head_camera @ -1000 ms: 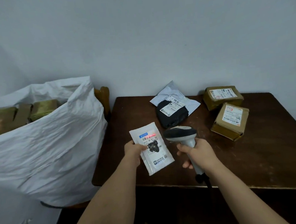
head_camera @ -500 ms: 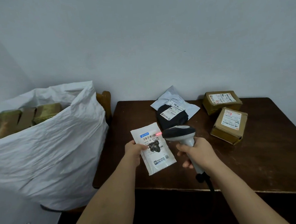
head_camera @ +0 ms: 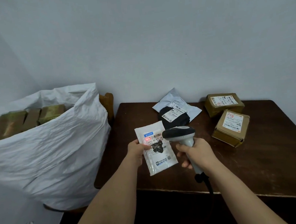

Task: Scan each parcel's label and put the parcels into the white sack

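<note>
Left hand (head_camera: 137, 150) pinches white parcel (head_camera: 156, 149) by its left edge, above the bench's (head_camera: 270, 169) front-left part; right hand (head_camera: 197, 152) is wrapped round scanner (head_camera: 179, 135) grip, head just beside the label. Red spot sits left of the barcode: swing beam right, hold parcel flat. Both forearms extended forward. White sack (head_camera: 50, 150) off the bench's left edge.

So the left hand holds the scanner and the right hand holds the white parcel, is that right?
Not quite: the hands are swapped. In the head view the left hand holds the white parcel, and the right hand holds the scanner.
</note>
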